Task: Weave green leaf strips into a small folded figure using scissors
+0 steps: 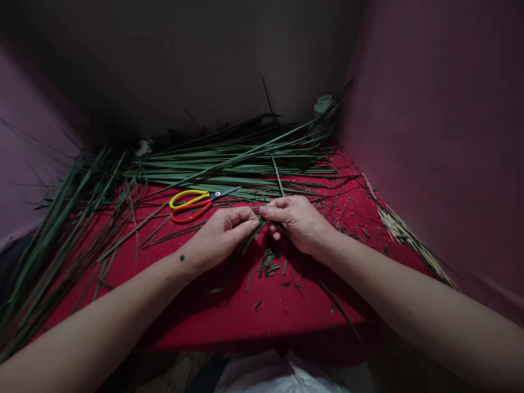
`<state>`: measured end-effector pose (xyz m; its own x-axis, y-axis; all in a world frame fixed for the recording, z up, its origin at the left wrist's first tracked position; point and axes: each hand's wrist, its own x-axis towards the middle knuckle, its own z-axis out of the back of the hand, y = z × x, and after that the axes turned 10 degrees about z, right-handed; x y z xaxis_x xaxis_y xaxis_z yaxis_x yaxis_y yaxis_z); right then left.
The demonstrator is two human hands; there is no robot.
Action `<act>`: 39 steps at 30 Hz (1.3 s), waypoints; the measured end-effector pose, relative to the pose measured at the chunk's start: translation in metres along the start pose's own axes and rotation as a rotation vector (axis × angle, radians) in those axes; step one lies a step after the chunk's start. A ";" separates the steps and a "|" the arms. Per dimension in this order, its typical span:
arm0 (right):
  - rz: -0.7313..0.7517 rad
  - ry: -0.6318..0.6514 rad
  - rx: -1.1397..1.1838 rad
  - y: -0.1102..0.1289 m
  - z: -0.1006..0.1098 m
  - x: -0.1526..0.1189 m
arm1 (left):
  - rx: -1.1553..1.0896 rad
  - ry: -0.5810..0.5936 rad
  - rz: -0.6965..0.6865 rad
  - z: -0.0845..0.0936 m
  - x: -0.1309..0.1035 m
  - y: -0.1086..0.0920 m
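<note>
Both hands meet over a red cloth (245, 322), near the middle of the view. My left hand (231, 229) is closed, thumb against fingers, on a green leaf strip (252, 234) that slants down from the fingertips. My right hand (292, 218) pinches at the same spot, its fingertips almost touching the left ones; the piece between them is largely hidden. Just beyond my left hand lie scissors (190, 206) with one yellow and one red handle, their blades pointing right. Short green clippings (269, 265) are scattered below the hands.
Long green leaves (229, 158) are heaped along the back, with more (53, 245) hanging over the left side. A pale jar (322, 105) stands at the back right. Thin pale sticks (405, 240) lie along the right edge, by a purple wall (442, 136).
</note>
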<state>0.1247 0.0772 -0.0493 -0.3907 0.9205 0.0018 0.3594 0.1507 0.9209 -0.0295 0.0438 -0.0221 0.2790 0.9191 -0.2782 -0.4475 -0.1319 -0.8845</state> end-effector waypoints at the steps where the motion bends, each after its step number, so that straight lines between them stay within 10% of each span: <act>1: -0.012 0.021 0.011 0.000 0.001 0.000 | -0.010 0.004 0.010 0.000 0.001 0.000; 8: 0.015 0.143 -0.008 0.007 0.004 -0.004 | -0.082 0.019 0.025 0.004 0.000 0.002; 26: -0.029 -0.087 0.042 0.004 -0.006 -0.005 | 0.118 -0.065 -0.113 -0.002 0.001 0.004; 39: -0.088 -0.019 0.083 0.002 -0.001 -0.002 | 0.234 -0.161 -0.483 -0.008 -0.002 0.010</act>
<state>0.1257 0.0751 -0.0475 -0.4080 0.9090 -0.0854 0.3938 0.2596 0.8818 -0.0274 0.0378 -0.0335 0.3742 0.9021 0.2150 -0.4823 0.3874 -0.7857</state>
